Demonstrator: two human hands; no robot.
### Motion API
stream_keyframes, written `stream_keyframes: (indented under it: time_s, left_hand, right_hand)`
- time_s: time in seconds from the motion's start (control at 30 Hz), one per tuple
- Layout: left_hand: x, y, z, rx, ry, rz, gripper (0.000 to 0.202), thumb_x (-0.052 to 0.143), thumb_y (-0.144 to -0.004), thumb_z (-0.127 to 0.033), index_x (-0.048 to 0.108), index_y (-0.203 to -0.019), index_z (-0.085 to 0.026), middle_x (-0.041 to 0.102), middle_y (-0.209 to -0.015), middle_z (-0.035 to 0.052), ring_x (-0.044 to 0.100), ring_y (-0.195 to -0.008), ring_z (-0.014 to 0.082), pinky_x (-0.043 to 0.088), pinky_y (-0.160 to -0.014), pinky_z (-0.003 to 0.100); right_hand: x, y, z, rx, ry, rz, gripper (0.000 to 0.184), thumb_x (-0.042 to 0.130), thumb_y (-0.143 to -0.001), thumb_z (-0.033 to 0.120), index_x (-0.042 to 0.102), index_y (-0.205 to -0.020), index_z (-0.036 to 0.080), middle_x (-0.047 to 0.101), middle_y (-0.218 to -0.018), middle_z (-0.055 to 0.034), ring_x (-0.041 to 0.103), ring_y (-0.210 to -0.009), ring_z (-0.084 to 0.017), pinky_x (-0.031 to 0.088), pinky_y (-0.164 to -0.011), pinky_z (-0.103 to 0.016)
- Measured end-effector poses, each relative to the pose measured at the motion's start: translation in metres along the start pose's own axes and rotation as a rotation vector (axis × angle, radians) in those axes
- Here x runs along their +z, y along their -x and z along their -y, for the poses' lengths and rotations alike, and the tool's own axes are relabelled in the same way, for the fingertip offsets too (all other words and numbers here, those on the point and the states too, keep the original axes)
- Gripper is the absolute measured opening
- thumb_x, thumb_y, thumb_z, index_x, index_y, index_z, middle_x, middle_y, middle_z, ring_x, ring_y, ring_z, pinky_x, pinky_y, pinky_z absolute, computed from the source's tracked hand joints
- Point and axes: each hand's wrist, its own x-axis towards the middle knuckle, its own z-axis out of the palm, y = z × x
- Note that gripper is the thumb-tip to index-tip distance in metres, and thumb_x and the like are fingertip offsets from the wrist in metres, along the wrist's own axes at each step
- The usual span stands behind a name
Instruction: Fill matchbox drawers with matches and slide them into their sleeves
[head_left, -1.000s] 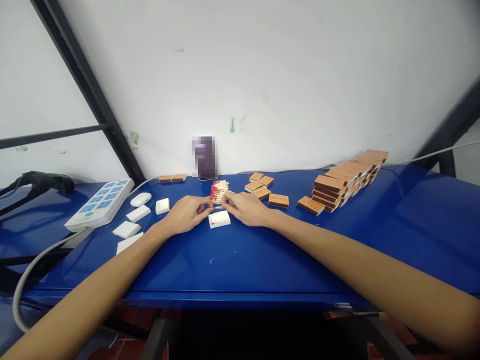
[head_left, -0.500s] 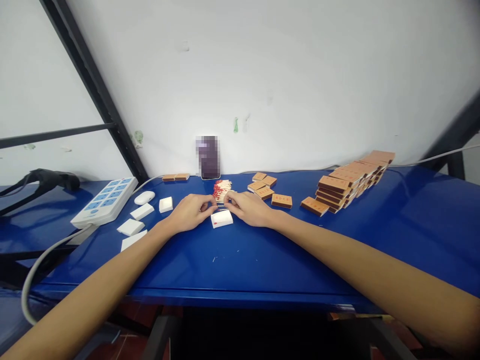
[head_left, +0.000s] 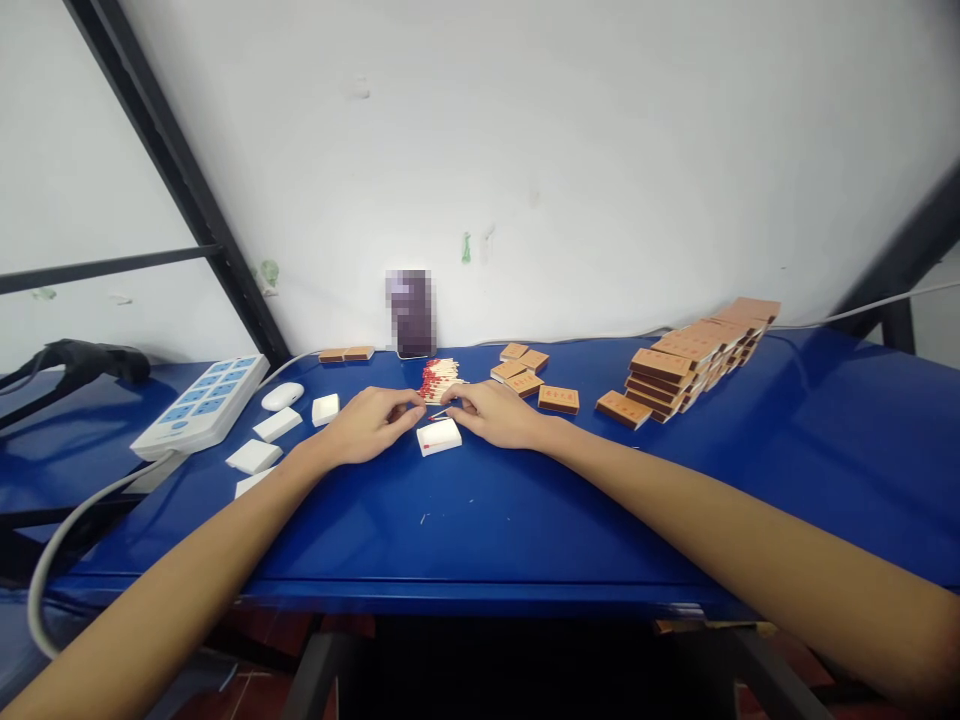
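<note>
The open white tray (head_left: 448, 434), a shallow rectangular box, sits on the glossy blue worktop (head_left: 465, 535) and is the landmark here. Inside it at least one red-headed match lies along the near side. The left hand (head_left: 375, 424) is just left of the tray's far edge, thumb and forefinger slightly parted. The right hand (head_left: 495, 413) is just right of it, its fingers curled with a small gap. Between them, just behind the tray, a loose match (head_left: 439, 414) lies slantwise near the fingertips; whether either hand grips it, I cannot tell. Farther behind the tray is a heap of thin wooden matches (head_left: 441, 381), red heads mostly leftward. Left of the tray, a second white tray (head_left: 325, 410) shows its hollow side, and flat white pieces (head_left: 253, 457) lie nearby. Right of the tray are tan printed matchboxes (head_left: 558, 399) with dark brown sides, then a stepped stack of matchboxes (head_left: 686, 350).
</note>
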Motion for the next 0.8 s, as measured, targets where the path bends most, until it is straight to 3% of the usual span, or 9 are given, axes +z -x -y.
stream_keyframes:
  time_s: [0.17,0.3,0.5,0.8]
  left_hand:
    - [-0.009,0.005,-0.010,0.033,0.017,0.114,0.040,0.052,-0.087,-0.055,0.062,-0.106,-0.021,0.052,-0.062,-0.0041,0.044,-0.054,0.0122,0.031,-0.056,0.025]
    - [-0.009,0.005,-0.011,0.041,-0.025,0.172,0.044,0.063,-0.075,-0.060,0.060,-0.093,-0.020,0.049,-0.060,-0.0045,0.043,-0.052,0.0118,0.027,-0.053,0.025]
    - [-0.007,0.006,-0.011,0.048,-0.036,0.188,0.032,0.059,-0.081,-0.051,0.058,-0.089,-0.020,0.049,-0.059,-0.0046,0.044,-0.051,0.0115,0.028,-0.054,0.025]
    - [-0.008,0.007,-0.014,0.065,0.008,0.202,0.027,0.062,-0.078,-0.044,0.057,-0.091,-0.020,0.049,-0.060,-0.0059,0.044,-0.052,0.0106,0.032,-0.055,0.025]
  right_hand:
    - [-0.002,-0.001,0.000,-0.002,0.007,0.024,0.022,0.052,-0.092,0.023,0.071,-0.103,0.020,0.061,-0.070,0.0004,0.048,-0.063,-0.011,0.028,-0.061,-0.024]
    - [-0.004,-0.001,-0.001,-0.004,-0.041,0.038,0.021,0.057,-0.089,0.023,0.073,-0.102,0.019,0.057,-0.066,0.0019,0.044,-0.059,-0.010,0.026,-0.059,-0.023]
    - [-0.002,0.000,-0.003,0.000,-0.029,0.044,0.015,0.056,-0.090,0.023,0.069,-0.091,0.018,0.056,-0.067,0.0021,0.044,-0.060,-0.010,0.026,-0.059,-0.024]
    - [-0.003,0.000,0.002,0.024,0.131,0.093,0.015,0.047,-0.096,0.028,0.060,-0.097,0.020,0.065,-0.084,-0.0037,0.053,-0.072,-0.015,0.028,-0.061,-0.026]
